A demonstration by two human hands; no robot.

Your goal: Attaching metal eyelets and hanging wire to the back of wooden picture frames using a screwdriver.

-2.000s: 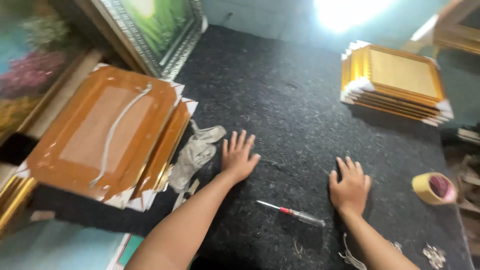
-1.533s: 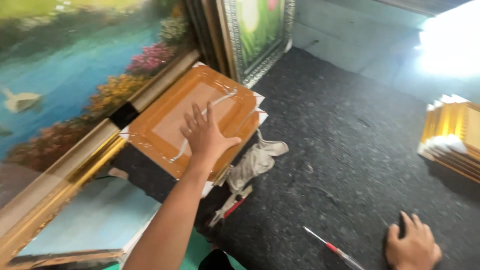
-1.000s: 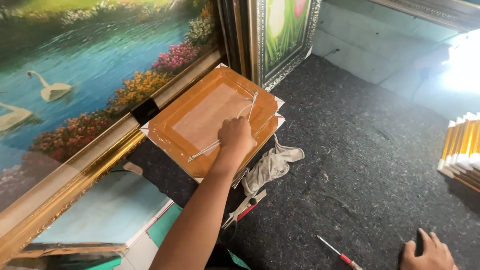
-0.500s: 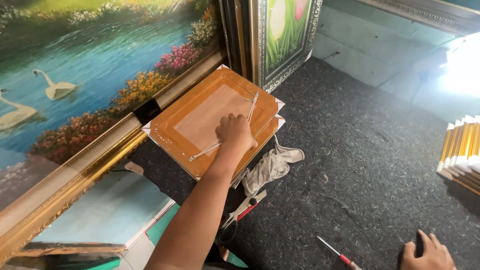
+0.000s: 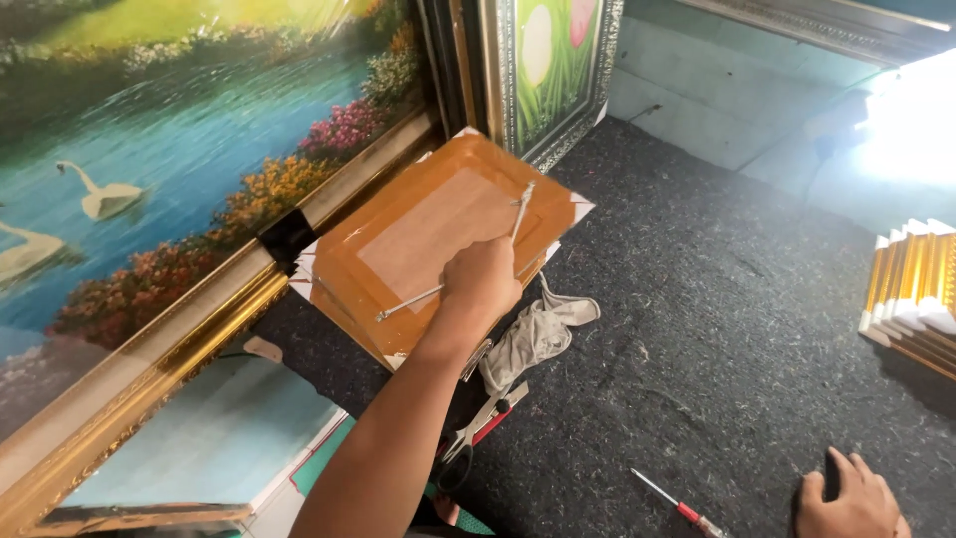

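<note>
Your left hand point(image 5: 483, 284) and forearm are bare, no sleeve, glove or watch; your right hand point(image 5: 846, 503) shows bare too

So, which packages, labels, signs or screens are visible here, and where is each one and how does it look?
No labels, signs or screens show.
wrapped frames: stack under the left hand, flat rectangles, orange-brown backs, white corner guards.
second stack: right edge of the dark mat, gold frames, white corners.
right hand: flat on the mat, bottom right.
</note>
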